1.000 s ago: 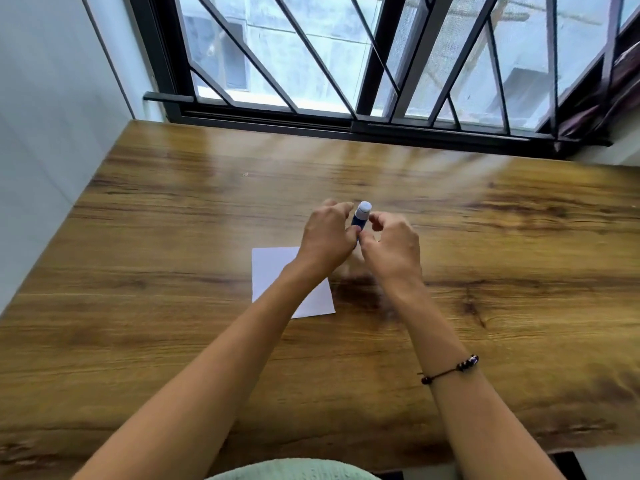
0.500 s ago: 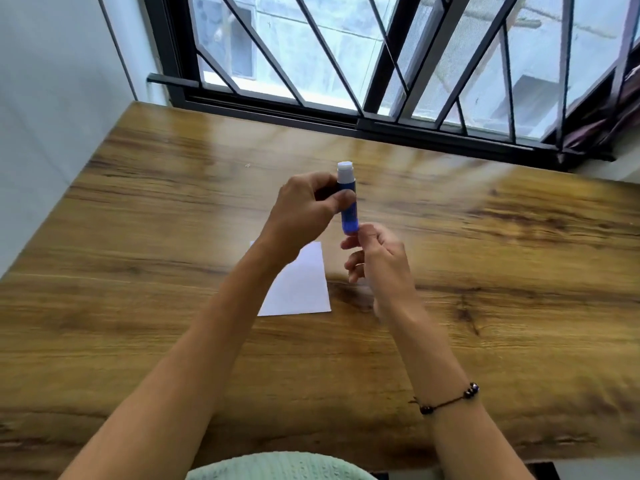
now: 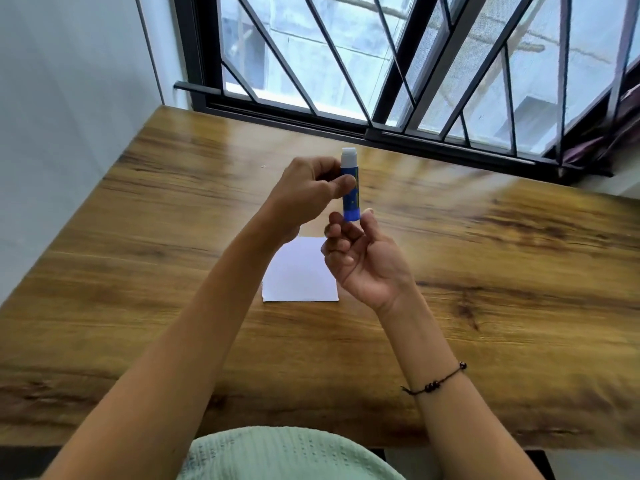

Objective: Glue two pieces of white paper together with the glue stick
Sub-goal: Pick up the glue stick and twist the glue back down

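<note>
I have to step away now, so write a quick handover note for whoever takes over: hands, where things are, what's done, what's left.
Left hand: grips the glue stick upright above the table, white end up.
Right hand: fingertips pinch the stick's blue base, palm up.
Paper: white, flat on the table under the hands. Only one sheet can be made out; a second may be stacked or hidden.
Done: stick picked up. No glue visible on the paper.
Left: spread glue on the paper, press the other piece on.
</note>
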